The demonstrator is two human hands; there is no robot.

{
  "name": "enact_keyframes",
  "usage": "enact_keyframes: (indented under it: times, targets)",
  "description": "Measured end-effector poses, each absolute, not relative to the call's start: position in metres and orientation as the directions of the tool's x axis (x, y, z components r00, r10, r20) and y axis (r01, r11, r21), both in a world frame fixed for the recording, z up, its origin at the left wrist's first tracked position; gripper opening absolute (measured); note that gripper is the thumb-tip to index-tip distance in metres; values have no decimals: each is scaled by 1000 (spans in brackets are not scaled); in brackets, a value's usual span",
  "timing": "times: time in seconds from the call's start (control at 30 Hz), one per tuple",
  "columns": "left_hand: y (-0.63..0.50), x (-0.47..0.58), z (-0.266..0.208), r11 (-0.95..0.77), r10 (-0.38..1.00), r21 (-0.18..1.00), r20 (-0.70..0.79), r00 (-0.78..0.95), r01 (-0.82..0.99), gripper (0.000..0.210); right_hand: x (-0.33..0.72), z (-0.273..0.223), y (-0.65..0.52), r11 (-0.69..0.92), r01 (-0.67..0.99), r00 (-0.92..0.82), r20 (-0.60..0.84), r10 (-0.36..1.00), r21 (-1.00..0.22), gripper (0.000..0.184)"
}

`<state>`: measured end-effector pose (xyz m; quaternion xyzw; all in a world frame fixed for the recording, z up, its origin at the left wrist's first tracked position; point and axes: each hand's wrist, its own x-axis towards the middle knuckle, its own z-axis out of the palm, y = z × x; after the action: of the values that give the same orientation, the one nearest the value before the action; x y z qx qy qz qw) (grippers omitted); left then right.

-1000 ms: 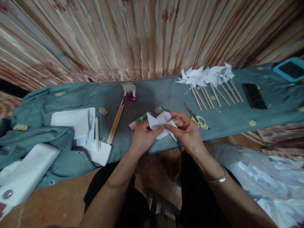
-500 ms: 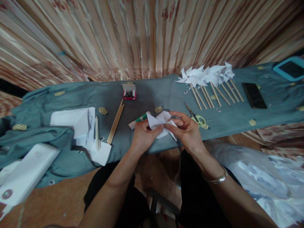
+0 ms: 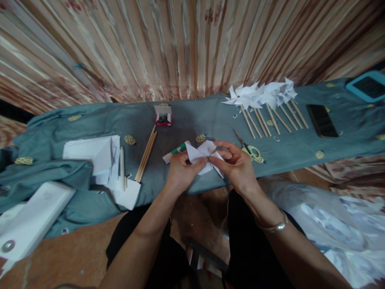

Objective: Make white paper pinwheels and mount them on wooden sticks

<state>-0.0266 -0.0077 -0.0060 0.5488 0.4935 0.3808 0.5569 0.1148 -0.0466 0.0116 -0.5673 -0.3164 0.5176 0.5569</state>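
Note:
Between my two hands is a white paper pinwheel (image 3: 207, 149), its corners folded toward the centre. My left hand (image 3: 181, 170) grips its left side, with the thumb pressed at the middle. On the other side my right hand (image 3: 237, 164) pinches the paper, its thumb meeting the left one at the centre. Both thumbs cover the middle, so I cannot see whether a pin is there. Just behind my left hand lies a green and white box (image 3: 177, 151), partly hidden. Scissors with pale green handles (image 3: 252, 151) rest to the right of my right hand.
Finished pinwheels on sticks (image 3: 260, 96) lie at the back right, near a black phone (image 3: 323, 121). Left of my hands are bare wooden sticks (image 3: 146, 154), a small open box of dark pins (image 3: 164, 119), stacked paper (image 3: 87, 152) and a white candle-like stick (image 3: 122, 168).
Hardly anything differs. Both hands keep the same hold on the paper pinwheel, and the view has shifted very slightly.

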Motion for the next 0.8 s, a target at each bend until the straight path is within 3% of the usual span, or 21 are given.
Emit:
enact_keyframes:
  times: [0.8]
  targets:
    - [-7,-27,-6,97,967,985,-127,220,142,15,115,9,-46,-174,-198,263,-224,939,-965,42]
